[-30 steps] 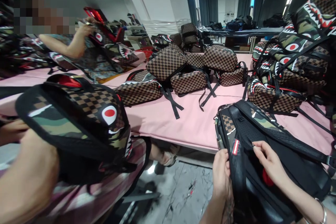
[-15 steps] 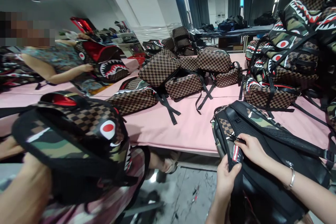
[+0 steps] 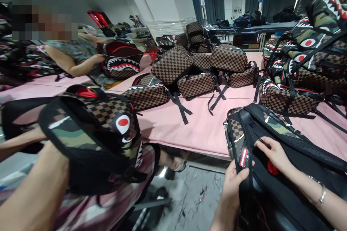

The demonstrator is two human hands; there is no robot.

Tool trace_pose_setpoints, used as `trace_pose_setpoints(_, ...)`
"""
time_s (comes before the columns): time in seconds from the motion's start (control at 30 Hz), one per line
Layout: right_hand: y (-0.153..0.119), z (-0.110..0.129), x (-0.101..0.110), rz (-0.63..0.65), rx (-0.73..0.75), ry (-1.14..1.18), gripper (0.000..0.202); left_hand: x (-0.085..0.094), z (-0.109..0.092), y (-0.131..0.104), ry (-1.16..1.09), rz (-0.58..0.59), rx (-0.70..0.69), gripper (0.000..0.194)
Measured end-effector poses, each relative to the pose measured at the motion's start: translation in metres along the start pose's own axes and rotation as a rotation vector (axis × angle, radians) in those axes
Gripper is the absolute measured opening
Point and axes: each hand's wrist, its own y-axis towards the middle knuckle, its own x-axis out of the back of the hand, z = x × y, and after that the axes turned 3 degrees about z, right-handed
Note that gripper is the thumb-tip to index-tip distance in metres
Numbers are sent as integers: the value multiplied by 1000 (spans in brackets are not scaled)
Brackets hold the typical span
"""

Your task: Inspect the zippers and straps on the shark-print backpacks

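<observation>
A backpack (image 3: 284,187) lies with its black padded back up at the table's right front edge, with camouflage and brown check panels on its straps. My left hand (image 3: 234,177) is closed round one shoulder strap, the thumb just below a red and white label (image 3: 244,157) under clear plastic. Above the black back panel, my right hand (image 3: 272,149) is closed in a pinch on small black thread snips (image 3: 260,139), mostly hidden by the fingers. Something red (image 3: 272,168) shows beneath that hand; its kind is unclear.
Close on the left, a co-worker's arms (image 3: 40,180) reach into a shark-print backpack (image 3: 108,133). Another person (image 3: 73,56) handles a backpack across the pink table (image 3: 173,126). Check backpacks (image 3: 173,65) lie mid-table, and a pile of shark-print backpacks (image 3: 309,57) rises on the right.
My right hand has drawn the snips away from the strap label, to the right. Red material now shows under it. My left hand still grips the strap. The view has turned slightly left.
</observation>
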Motion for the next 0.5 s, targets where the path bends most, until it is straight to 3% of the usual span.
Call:
trace_pose_setpoints(0.17,-19,7,-2,30,235,-279,15,-9,4,0,91,23,-83,44)
trace_pose_setpoints(0.27,-18,7,-1,41,284,-377,21,-12,8,-1,194,13,-139,38)
trace_pose_setpoints(0.33,-12,6,1,65,209,-305,17,-9,10,0,257,15,-148,37)
trace_pose_setpoints(0.4,-5,6,4,163,18,-101,16,-5,13,2,307,15,-142,40)
trace_pose_setpoints(0.5,3,7,6,346,-240,157,34,0,13,5,357,16,-123,44)
